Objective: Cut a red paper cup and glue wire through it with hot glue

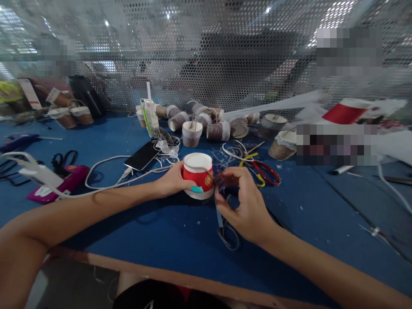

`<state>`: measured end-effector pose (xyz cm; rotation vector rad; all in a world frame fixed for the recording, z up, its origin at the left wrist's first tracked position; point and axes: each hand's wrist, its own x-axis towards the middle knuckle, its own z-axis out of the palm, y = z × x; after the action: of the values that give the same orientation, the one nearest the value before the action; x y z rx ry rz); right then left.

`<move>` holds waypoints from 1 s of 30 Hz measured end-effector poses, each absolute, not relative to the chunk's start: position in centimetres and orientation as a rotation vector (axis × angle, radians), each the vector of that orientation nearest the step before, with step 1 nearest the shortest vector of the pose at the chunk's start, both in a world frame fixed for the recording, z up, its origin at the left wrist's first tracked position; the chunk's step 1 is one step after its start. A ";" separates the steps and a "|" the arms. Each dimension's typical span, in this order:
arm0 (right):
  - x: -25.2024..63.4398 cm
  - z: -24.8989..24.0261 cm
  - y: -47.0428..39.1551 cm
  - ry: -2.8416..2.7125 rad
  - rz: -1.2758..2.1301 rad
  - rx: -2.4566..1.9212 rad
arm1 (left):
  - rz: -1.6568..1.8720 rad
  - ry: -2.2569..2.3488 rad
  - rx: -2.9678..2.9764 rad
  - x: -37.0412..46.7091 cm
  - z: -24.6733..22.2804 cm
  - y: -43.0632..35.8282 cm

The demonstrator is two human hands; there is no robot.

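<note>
A red and white cup (198, 175) stands on the blue table, held from its left side by my left hand (175, 179), the thumb lying across its front. My right hand (240, 197) is at the cup's right side, thumb and fingers curved towards each other. Its fingertips are blurred, and whether they hold anything is too unclear to tell. A thin pale strip (219, 218) and a looped dark cord (232, 244) lie just below those fingers. Behind the right hand are scissors with red and yellow handles (266, 172).
Several wrapped cups (218, 131) stand and lie behind, before a perforated metal screen (206, 56). A black phone (142, 155), tangled white cords and a purple power strip (69, 182) are on the left. Another red cup (346, 112) is at the back right.
</note>
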<state>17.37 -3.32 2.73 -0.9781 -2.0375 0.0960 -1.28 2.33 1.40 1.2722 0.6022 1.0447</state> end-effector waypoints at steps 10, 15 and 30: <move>18.7 5.6 -2.7 -1.849 1.103 -1.008 | 0.993 0.598 1.203 -1.9 0.5 2.5; 19.8 7.5 -2.5 -1.762 1.578 -0.785 | 0.961 0.524 1.075 -2.5 -0.3 3.3; 21.0 8.3 -2.3 -1.535 1.701 -0.603 | 0.773 0.439 1.191 -2.7 0.5 2.8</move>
<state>20.99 -2.31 8.32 -0.6026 -1.5351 1.7007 -2.75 2.84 0.47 1.1910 0.4386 0.7726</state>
